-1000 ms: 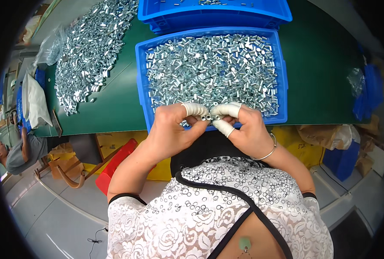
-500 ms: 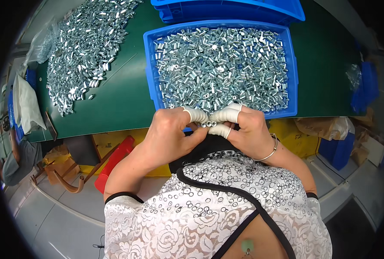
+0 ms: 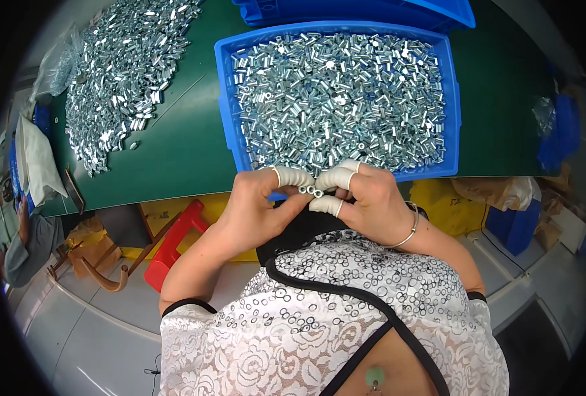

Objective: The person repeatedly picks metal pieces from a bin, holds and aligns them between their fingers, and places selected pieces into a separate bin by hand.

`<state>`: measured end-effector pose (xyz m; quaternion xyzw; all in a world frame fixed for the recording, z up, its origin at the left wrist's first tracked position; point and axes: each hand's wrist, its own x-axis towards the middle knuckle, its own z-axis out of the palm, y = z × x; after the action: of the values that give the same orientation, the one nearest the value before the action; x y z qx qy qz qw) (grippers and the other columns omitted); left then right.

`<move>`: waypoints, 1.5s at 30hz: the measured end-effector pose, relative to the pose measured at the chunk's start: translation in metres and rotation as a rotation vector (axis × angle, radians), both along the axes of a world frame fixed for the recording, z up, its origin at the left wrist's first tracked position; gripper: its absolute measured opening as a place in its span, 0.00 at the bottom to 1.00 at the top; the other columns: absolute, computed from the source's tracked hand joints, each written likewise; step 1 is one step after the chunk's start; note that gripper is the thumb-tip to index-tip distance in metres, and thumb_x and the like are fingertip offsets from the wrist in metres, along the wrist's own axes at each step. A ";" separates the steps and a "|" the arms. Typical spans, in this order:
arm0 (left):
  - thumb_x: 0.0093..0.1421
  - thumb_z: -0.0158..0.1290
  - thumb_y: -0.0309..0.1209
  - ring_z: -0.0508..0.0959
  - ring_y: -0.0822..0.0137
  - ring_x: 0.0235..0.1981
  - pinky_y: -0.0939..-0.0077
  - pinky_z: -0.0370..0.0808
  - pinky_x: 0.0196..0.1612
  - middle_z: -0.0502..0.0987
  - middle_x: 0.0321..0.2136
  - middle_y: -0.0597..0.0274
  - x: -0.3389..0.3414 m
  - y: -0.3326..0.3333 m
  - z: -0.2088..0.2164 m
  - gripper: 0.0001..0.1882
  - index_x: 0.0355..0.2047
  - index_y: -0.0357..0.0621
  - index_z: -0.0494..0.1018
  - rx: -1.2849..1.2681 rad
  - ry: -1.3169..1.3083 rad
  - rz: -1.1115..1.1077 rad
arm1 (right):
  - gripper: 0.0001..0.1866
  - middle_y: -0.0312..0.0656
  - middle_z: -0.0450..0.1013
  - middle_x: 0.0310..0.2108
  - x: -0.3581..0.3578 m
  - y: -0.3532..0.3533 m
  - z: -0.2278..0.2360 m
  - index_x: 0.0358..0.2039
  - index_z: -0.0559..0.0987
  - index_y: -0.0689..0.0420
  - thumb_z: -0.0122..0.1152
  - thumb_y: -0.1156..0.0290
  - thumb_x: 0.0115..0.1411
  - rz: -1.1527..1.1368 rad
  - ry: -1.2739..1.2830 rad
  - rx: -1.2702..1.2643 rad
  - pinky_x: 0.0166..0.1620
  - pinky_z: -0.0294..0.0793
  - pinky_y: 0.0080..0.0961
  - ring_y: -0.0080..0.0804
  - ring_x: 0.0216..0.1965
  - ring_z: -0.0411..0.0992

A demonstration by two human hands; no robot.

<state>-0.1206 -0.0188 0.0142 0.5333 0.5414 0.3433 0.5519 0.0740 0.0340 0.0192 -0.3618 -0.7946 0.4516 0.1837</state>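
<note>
My left hand [image 3: 256, 201] and my right hand [image 3: 370, 200] meet at the near edge of a blue bin [image 3: 455, 99]. Between their fingertips sit a few small silvery metal sleeves [image 3: 310, 191], side by side with their round hollow ends facing up. Both hands are closed on them in a pinch. White finger covers are on the index finger of the left hand and on the thumb and index finger of the right. Loose sleeves of the same kind [image 3: 339, 99] fill the bin.
A larger heap of metal pieces [image 3: 124, 66] spreads over the green table [image 3: 181, 148] at the far left, with a thin rod [image 3: 177, 100] beside it. Another blue bin [image 3: 359, 10] stands behind. A red stool [image 3: 177, 254] is at lower left, near another person's sleeve [image 3: 39, 254].
Both hands have shifted slightly left with the sleeves. The row of sleeve ends now tilts, its right end lower. The whole view has moved a little.
</note>
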 end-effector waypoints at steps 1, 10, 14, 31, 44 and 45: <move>0.50 0.55 0.19 0.80 0.63 0.31 0.76 0.76 0.37 0.78 0.32 0.54 0.004 -0.002 -0.003 0.12 0.37 0.34 0.73 -0.195 -0.202 0.074 | 0.13 0.40 0.71 0.23 0.002 0.001 0.002 0.32 0.78 0.56 0.68 0.66 0.46 -0.006 -0.032 -0.020 0.27 0.71 0.30 0.38 0.24 0.72; 0.56 0.41 0.19 0.77 0.64 0.38 0.73 0.75 0.43 0.74 0.39 0.53 0.040 0.041 -0.033 0.15 0.45 0.31 0.67 -0.774 -0.865 0.288 | 0.13 0.40 0.72 0.21 0.052 0.020 0.010 0.34 0.79 0.57 0.67 0.65 0.48 -0.062 -0.067 -0.135 0.25 0.69 0.26 0.31 0.21 0.71; 0.57 0.43 0.19 0.77 0.66 0.35 0.77 0.76 0.39 0.74 0.38 0.53 0.037 0.147 0.004 0.15 0.46 0.30 0.67 -0.228 -0.530 0.259 | 0.12 0.39 0.75 0.25 0.099 0.029 -0.002 0.37 0.79 0.61 0.66 0.74 0.50 -0.222 -0.035 -0.267 0.28 0.70 0.16 0.19 0.21 0.70; 0.55 0.55 0.24 0.76 0.73 0.31 0.78 0.74 0.35 0.79 0.30 0.61 0.058 0.152 -0.032 0.09 0.37 0.38 0.77 0.321 0.638 0.368 | 0.08 0.39 0.76 0.27 0.157 0.063 -0.029 0.35 0.79 0.62 0.61 0.76 0.54 -0.169 0.039 -0.395 0.30 0.71 0.16 0.17 0.24 0.71; 0.48 0.57 0.26 0.75 0.52 0.31 0.63 0.73 0.36 0.72 0.34 0.54 0.017 0.102 -0.049 0.16 0.40 0.43 0.75 0.503 0.759 -0.208 | 0.13 0.46 0.72 0.28 0.023 0.072 -0.051 0.37 0.79 0.57 0.64 0.71 0.49 -0.147 -0.279 0.258 0.31 0.73 0.34 0.42 0.26 0.73; 0.48 0.57 0.27 0.75 0.52 0.31 0.62 0.73 0.35 0.72 0.34 0.54 0.014 0.104 -0.050 0.16 0.40 0.43 0.75 0.477 0.758 -0.264 | 0.13 0.47 0.72 0.29 0.017 0.072 -0.053 0.37 0.79 0.56 0.64 0.71 0.49 -0.165 -0.347 0.306 0.32 0.73 0.36 0.44 0.27 0.73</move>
<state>-0.1063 0.0855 -0.0356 0.7975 0.5384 0.1658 0.2161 0.0906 0.1065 -0.0342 -0.4658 -0.8411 0.2406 0.1333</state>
